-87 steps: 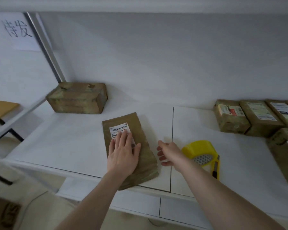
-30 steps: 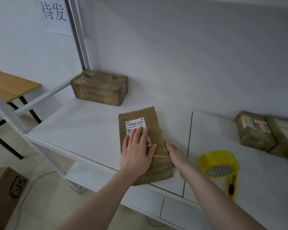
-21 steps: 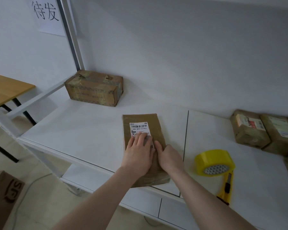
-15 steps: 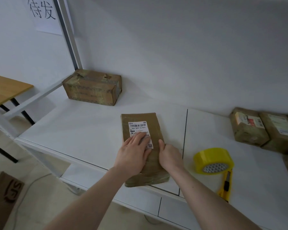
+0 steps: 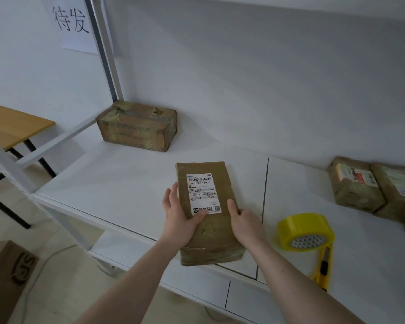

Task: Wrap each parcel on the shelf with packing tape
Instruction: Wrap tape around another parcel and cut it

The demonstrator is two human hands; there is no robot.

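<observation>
While I watch from afar, my left hand (image 5: 178, 218) and right hand (image 5: 246, 224) grasp the flat labelled parcel (image 5: 208, 213) by its two long sides at the shelf's (image 5: 117, 183) near edge; yellow packing tape (image 5: 305, 230) and a utility knife (image 5: 323, 270) lie just right.

Four brown tape-wrapped cardboard parcels show fully: one flat labelled parcel (image 5: 206, 206) between the fingers, one blocky parcel (image 5: 136, 129) beyond the fingertips, two labelled parcels (image 5: 353, 183) (image 5: 398, 190) far to their right. One yellow tape roll (image 5: 305, 230). One yellow utility knife (image 5: 323, 268). Two hands (image 5: 179, 218) (image 5: 246, 222).
</observation>
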